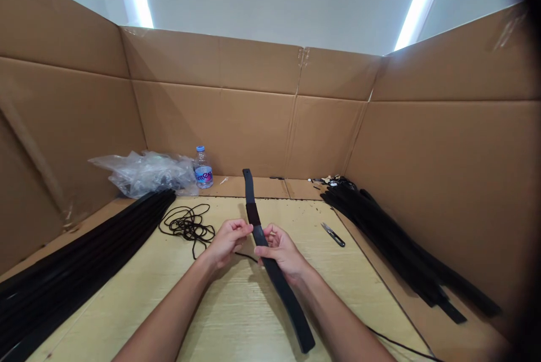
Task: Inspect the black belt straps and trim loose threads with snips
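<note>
A long, slightly curved flat black strip [284, 288] is held upright at a tilt over the table, with a band of dark brown cord wrapping [253, 214] around its upper part. My left hand [228, 242] is closed, thumb and forefinger pinching the strip's left edge just below the wrapping. Lower down, my right hand [281, 252] grips the strip from the right, its thumb across the front and the other fingers partly hidden behind. A thin black cord [245, 257] runs from under my left hand towards the back of the strip; where it ends is hidden.
Loose black cord [188, 224] lies tangled on the left of the table [228, 317]. Thread snips [333, 234] rest at the right. Black strips are piled left [84, 260] and right [393, 243]. Plastic bags [147, 173] and a water bottle [203, 169] stand before cardboard walls [253, 125].
</note>
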`<state>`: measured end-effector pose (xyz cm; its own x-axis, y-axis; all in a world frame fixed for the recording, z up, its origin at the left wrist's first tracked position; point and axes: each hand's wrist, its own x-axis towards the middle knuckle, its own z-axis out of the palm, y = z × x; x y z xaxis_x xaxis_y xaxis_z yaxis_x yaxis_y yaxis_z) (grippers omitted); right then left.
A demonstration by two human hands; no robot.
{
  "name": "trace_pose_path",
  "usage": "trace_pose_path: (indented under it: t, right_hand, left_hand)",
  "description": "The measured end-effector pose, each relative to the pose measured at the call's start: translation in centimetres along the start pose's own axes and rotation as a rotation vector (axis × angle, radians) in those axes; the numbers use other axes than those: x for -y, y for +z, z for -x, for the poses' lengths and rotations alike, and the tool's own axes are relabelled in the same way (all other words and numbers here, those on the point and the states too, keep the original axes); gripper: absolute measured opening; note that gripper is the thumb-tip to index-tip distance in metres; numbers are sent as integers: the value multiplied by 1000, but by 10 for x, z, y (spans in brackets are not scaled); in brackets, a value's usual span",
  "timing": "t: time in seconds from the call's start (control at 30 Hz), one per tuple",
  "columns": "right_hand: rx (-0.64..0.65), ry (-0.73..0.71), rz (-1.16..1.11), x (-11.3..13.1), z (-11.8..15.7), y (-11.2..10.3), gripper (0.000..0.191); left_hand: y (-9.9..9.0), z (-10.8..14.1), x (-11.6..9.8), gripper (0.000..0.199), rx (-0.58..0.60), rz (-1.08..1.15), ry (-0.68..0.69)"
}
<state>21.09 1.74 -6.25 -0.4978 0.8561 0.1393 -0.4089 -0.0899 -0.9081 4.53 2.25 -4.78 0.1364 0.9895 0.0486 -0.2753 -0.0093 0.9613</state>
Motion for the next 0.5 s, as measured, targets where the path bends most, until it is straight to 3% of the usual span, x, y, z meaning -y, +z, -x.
trace_pose_path:
  t: [0.2,0.37,0.5]
  right_hand:
    - [118,31,-20,4,-3,-1,52]
    - [-61,75,-103,-1,-12,-3,54]
    - [-117,70,-72,-6,-8,-1,57]
  left_hand:
    - [-5,-2,0,43,-42,-6,48]
    - [0,-7,8,44,-103,-26,101]
    - [7,-6,10,43,-101,-23,94]
